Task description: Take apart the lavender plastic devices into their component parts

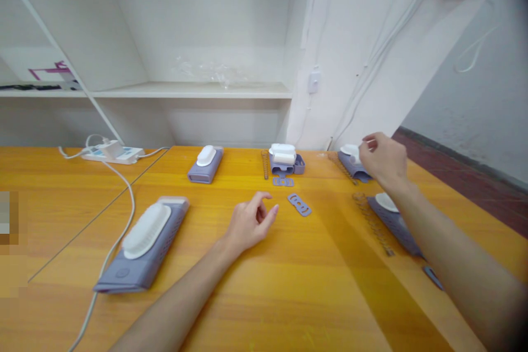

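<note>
Fingertips of the right hand point(381, 159) gather at the edge of the white oval cap on a small lavender plastic case point(350, 166), which lies at the far right of the orange-yellow wooden table point(289, 297), close to the wall. The fingers are drawn together as in a pinch, but I cannot tell whether they grip the cap or only touch it. The left hand point(249, 223) hovers low over the middle of the table, half curled with thumb and forefinger apart, holding nothing. Nearest to it is a flat lavender plastic link with slots point(300, 204), just beyond its fingertips. The case looks light and stiff, a smooth moulded shell that is probably a little slippery on its broad faces. The cap seems to be a separate piece, so a hold on it alone may lift it away from the body, and the long side walls look like the surer place to grip. A second lavender case of the same kind point(394, 220) lies under the right forearm with a thin coiled metal spring point(373, 224) just beside it, a part likely to roll and flex. A longer lavender case with a ribbed white pad point(144, 245) rests near the left forearm, next to a white cable point(124, 203)
</note>
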Demonstrator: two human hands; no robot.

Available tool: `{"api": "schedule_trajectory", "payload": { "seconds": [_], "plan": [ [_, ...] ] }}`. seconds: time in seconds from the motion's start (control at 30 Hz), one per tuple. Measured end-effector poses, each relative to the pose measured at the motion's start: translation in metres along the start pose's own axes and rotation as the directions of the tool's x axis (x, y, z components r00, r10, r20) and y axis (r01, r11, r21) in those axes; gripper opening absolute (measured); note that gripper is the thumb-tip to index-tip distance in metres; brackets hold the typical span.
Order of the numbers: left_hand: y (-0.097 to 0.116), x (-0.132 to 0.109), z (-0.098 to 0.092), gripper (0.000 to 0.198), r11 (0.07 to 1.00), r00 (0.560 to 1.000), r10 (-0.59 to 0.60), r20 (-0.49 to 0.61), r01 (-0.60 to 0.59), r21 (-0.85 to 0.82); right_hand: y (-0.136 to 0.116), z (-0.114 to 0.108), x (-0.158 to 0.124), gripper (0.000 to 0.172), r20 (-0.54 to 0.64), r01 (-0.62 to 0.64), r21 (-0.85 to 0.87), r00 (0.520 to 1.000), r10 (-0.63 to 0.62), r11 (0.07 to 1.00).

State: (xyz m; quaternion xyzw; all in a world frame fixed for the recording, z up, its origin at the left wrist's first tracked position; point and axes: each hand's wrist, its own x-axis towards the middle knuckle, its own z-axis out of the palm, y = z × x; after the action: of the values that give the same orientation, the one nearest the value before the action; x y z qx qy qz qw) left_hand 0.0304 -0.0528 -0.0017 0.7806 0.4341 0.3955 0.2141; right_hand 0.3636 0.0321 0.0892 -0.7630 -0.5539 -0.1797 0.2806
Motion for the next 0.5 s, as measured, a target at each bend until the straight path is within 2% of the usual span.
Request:
{"api": "schedule_trajectory", "payload": {
  "seconds": [0.03, 0.07, 0.1, 0.17, 0.23, 0.3, 0.4, 0.43, 0.5],
  "plan": [
    [0.000, 0.000, 0.000, 0.025, 1.000, 1.000, -0.001, 0.002, 0.001, 0.000, -0.016, -0.004, -0.007, 0.026, 0.064, 0.096, 0.048, 0.993, -0.099, 0.994],
    [0.001, 0.000, 0.000, 0.025, 1.000, 1.000, -0.001, 0.003, 0.001, 0.001, -0.031, -0.008, -0.016, 0.025, 0.156, 0.193, 0.084, 0.966, -0.204, 0.978],
    [0.001, 0.000, 0.000, 0.025, 1.000, 1.000, -0.002, 0.003, 0.002, 0.003, -0.046, -0.011, -0.025, 0.024, 0.245, 0.275, 0.118, 0.923, -0.296, 0.954],
    [0.001, 0.000, 0.000, 0.025, 1.000, 1.000, -0.004, 0.003, 0.004, 0.013, -0.071, -0.014, -0.049, 0.025, 0.398, 0.421, 0.152, 0.802, -0.446, 0.894],
    [0.001, 0.000, 0.000, 0.025, 1.000, 1.000, -0.002, 0.003, 0.002, 0.024, -0.090, -0.013, -0.075, 0.028, 0.522, 0.522, 0.133, 0.686, -0.507, 0.842],
    [0.001, 0.000, 0.000, 0.026, 1.000, 1.000, 0.001, 0.003, -0.001, 0.030, -0.103, -0.009, -0.099, 0.025, 0.627, 0.602, 0.068, 0.595, -0.503, 0.796],
    [0.001, 0.000, 0.000, 0.027, 0.999, 1.000, 0.001, 0.004, -0.001, 0.032, -0.111, -0.003, -0.123, 0.024, 0.660, 0.636, 0.058, 0.554, -0.507, 0.770],
    [0.001, 0.000, 0.000, 0.027, 1.000, 1.000, 0.001, 0.004, -0.001, 0.030, -0.113, -0.001, -0.127, 0.027, 0.657, 0.643, 0.069, 0.546, -0.519, 0.763],
    [0.001, 0.000, 0.000, 0.027, 1.000, 1.000, 0.004, 0.002, -0.004, 0.025, -0.113, 0.001, -0.130, 0.031, 0.661, 0.671, 0.112, 0.500, -0.559, 0.733]
  ]
}}
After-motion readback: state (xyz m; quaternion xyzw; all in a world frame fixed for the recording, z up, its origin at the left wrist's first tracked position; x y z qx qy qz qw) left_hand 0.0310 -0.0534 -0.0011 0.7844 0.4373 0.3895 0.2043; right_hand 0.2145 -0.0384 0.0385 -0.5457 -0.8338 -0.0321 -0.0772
